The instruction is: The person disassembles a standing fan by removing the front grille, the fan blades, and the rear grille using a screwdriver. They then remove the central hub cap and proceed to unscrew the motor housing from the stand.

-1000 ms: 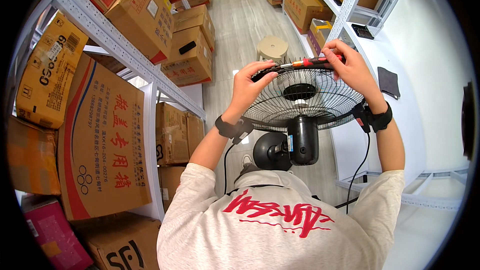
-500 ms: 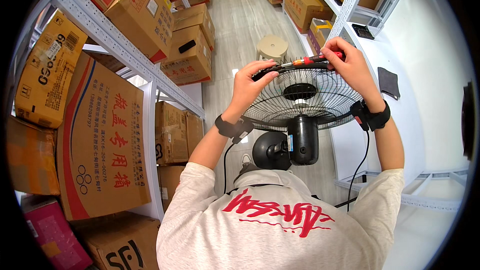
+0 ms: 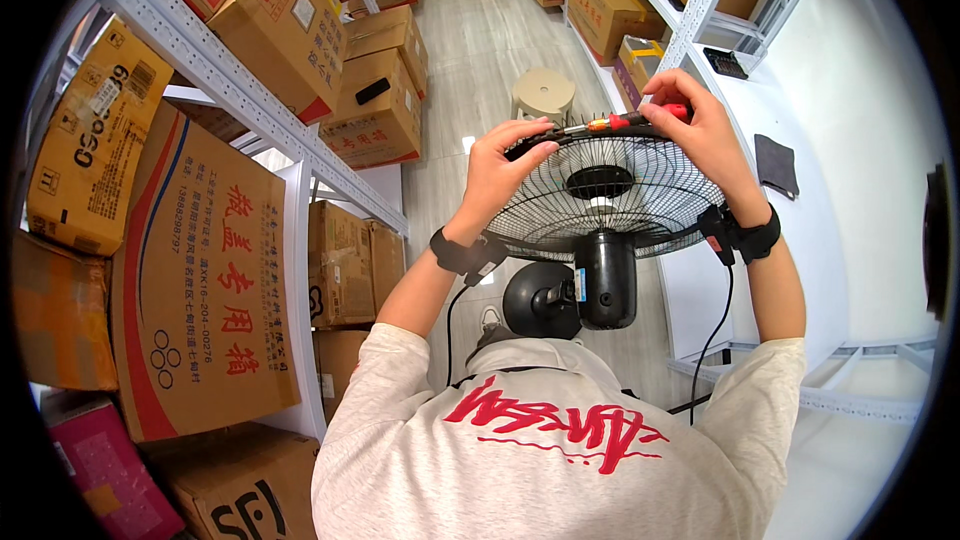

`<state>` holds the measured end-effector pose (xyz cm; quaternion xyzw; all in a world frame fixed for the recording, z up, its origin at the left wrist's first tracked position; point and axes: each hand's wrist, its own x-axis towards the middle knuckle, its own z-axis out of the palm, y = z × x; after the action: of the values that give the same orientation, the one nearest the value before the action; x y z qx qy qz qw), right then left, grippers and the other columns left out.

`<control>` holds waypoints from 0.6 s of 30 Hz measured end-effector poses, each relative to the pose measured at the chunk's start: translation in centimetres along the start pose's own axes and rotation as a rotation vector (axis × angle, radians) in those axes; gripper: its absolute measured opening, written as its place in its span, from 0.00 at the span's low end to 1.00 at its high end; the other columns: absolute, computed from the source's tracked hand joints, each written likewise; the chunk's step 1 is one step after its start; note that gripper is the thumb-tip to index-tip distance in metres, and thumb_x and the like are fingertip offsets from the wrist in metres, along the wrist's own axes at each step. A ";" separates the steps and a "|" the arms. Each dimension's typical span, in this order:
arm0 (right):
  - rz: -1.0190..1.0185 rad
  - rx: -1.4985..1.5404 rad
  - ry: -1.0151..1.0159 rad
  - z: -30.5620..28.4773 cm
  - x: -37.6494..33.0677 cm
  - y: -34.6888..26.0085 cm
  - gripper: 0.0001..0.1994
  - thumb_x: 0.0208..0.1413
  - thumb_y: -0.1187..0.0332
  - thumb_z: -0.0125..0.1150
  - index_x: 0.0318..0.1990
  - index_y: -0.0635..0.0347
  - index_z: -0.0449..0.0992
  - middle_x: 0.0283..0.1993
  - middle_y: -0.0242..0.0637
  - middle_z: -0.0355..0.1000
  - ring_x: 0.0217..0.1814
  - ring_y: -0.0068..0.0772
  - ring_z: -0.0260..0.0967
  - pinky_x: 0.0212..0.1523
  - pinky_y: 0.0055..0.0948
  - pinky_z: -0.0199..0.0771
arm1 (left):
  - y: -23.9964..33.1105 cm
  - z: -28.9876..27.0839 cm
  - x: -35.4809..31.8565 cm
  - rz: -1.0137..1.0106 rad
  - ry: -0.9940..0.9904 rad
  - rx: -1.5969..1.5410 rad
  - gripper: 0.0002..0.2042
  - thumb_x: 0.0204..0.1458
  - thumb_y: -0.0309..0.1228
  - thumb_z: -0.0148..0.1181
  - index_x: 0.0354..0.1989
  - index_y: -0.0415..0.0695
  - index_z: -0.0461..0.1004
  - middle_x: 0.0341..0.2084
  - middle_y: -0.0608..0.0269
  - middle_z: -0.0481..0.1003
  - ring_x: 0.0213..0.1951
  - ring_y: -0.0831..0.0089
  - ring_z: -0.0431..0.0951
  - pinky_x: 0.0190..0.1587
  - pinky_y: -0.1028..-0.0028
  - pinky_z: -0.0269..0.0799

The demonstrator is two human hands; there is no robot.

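A black electric fan (image 3: 606, 285) with a round wire guard (image 3: 550, 195) stands in front of me. My left hand (image 3: 497, 172) is closed on the guard's far rim, thumb on the near side and fingers over the top. In my right hand (image 3: 706, 135) is a screwdriver (image 3: 622, 121) with a red and black handle, held between thumb and fingers. Its shaft lies along the rim and points left, toward my left fingertips. Whatever the tip touches there is too small to make out. The fan's round black base (image 3: 530, 302) shows below the guard, beside the motor housing.
Cardboard boxes (image 3: 215, 280) fill the metal shelving on my left. A beige stool (image 3: 543, 94) stands on the floor beyond the fan. To the right, a white surface (image 3: 745, 135) carries a dark cloth (image 3: 777, 165) and a black case of small parts (image 3: 725, 62).
My right fingers have shifted slightly on the screwdriver handle, and more of its red end shows. The left hand and the fan have hardly moved.
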<state>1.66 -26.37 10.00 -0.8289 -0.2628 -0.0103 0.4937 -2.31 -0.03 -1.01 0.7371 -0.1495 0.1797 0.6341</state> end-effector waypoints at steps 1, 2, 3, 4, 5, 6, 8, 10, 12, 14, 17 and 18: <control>-0.093 -0.012 -0.001 -0.1 0.0 0.3 0.10 0.58 0.69 0.65 0.44 0.60 0.73 0.38 0.29 0.70 0.42 0.17 0.68 0.42 0.20 0.70 | 0.0 0.0 0.0 -0.005 -0.012 0.002 0.13 0.51 0.25 0.68 0.46 0.38 0.81 0.45 0.57 0.80 0.46 0.74 0.78 0.50 0.76 0.71; -0.100 -0.003 -0.003 -0.2 0.0 0.4 0.10 0.58 0.68 0.65 0.44 0.60 0.73 0.38 0.29 0.71 0.41 0.17 0.68 0.42 0.20 0.70 | 0.0 0.0 0.0 -0.015 -0.011 -0.008 0.13 0.51 0.25 0.68 0.46 0.38 0.81 0.44 0.57 0.80 0.46 0.74 0.78 0.50 0.76 0.71; -0.108 0.005 -0.005 -0.3 0.1 0.5 0.10 0.58 0.68 0.64 0.44 0.60 0.73 0.38 0.29 0.71 0.41 0.17 0.68 0.41 0.20 0.70 | 0.0 0.0 -0.1 -0.025 -0.011 -0.017 0.13 0.51 0.25 0.68 0.46 0.38 0.81 0.44 0.57 0.80 0.46 0.74 0.78 0.50 0.76 0.72; -0.116 0.014 -0.008 -0.3 0.1 0.6 0.10 0.58 0.68 0.64 0.44 0.59 0.73 0.38 0.29 0.71 0.41 0.16 0.68 0.41 0.20 0.70 | 0.0 0.0 -0.1 -0.035 -0.009 -0.026 0.13 0.51 0.25 0.68 0.46 0.38 0.81 0.44 0.57 0.80 0.46 0.74 0.78 0.50 0.76 0.72; -0.086 0.026 0.000 -0.2 0.1 0.5 0.10 0.58 0.68 0.64 0.44 0.59 0.73 0.38 0.29 0.71 0.41 0.17 0.67 0.41 0.20 0.70 | -0.1 0.0 -0.1 -0.022 -0.007 -0.025 0.13 0.51 0.25 0.68 0.46 0.38 0.81 0.44 0.58 0.80 0.46 0.74 0.78 0.50 0.76 0.72; -0.055 0.038 0.009 -0.1 0.1 0.3 0.10 0.58 0.69 0.64 0.45 0.59 0.73 0.38 0.29 0.71 0.40 0.17 0.67 0.41 0.20 0.69 | -0.3 0.1 -0.1 -0.009 -0.006 -0.024 0.13 0.51 0.25 0.68 0.46 0.38 0.81 0.44 0.58 0.80 0.46 0.74 0.78 0.50 0.76 0.72; 0.069 0.044 0.024 0.3 0.1 -0.4 0.10 0.57 0.69 0.64 0.45 0.59 0.73 0.38 0.30 0.70 0.40 0.18 0.67 0.41 0.20 0.69 | -0.4 0.0 -0.1 -0.002 -0.002 -0.017 0.13 0.51 0.25 0.68 0.46 0.38 0.81 0.44 0.58 0.80 0.46 0.74 0.78 0.49 0.76 0.72; 0.260 0.026 0.044 0.6 0.0 -1.5 0.11 0.57 0.69 0.64 0.45 0.60 0.73 0.38 0.30 0.70 0.39 0.20 0.67 0.41 0.21 0.69 | -0.2 0.0 -0.1 -0.012 -0.002 -0.013 0.13 0.51 0.25 0.68 0.46 0.38 0.81 0.44 0.58 0.80 0.46 0.74 0.78 0.49 0.76 0.72; 0.087 -0.064 0.063 0.6 -0.1 -0.6 0.11 0.57 0.69 0.64 0.45 0.60 0.73 0.36 0.31 0.70 0.39 0.20 0.67 0.42 0.21 0.69 | -0.2 0.0 -0.1 0.003 0.005 -0.007 0.13 0.51 0.25 0.68 0.46 0.38 0.81 0.43 0.58 0.80 0.45 0.74 0.78 0.49 0.76 0.72; -0.070 -0.104 0.080 0.3 0.0 0.2 0.10 0.58 0.69 0.63 0.45 0.60 0.73 0.35 0.31 0.70 0.38 0.20 0.67 0.42 0.22 0.69 | -0.2 0.1 -0.1 0.007 0.005 -0.011 0.13 0.51 0.25 0.68 0.46 0.38 0.81 0.43 0.58 0.80 0.45 0.74 0.78 0.49 0.76 0.71; -0.200 -0.071 0.086 0.2 0.1 0.4 0.10 0.59 0.69 0.62 0.45 0.61 0.73 0.33 0.30 0.70 0.37 0.20 0.67 0.42 0.21 0.69 | 0.0 0.1 0.0 -0.002 0.000 -0.021 0.13 0.51 0.25 0.68 0.45 0.38 0.81 0.43 0.58 0.80 0.45 0.74 0.78 0.49 0.76 0.71; -0.186 -0.047 0.080 0.2 0.0 0.3 0.10 0.59 0.69 0.62 0.45 0.60 0.73 0.33 0.30 0.70 0.37 0.20 0.67 0.42 0.21 0.69 | 0.0 0.2 0.0 -0.003 -0.001 -0.020 0.13 0.51 0.24 0.68 0.45 0.38 0.81 0.43 0.58 0.80 0.45 0.74 0.78 0.49 0.76 0.71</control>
<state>1.76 -26.26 9.68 -0.8113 -0.3182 -0.0951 0.4811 -2.29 -0.18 -1.03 0.7311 -0.1506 0.1770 0.6414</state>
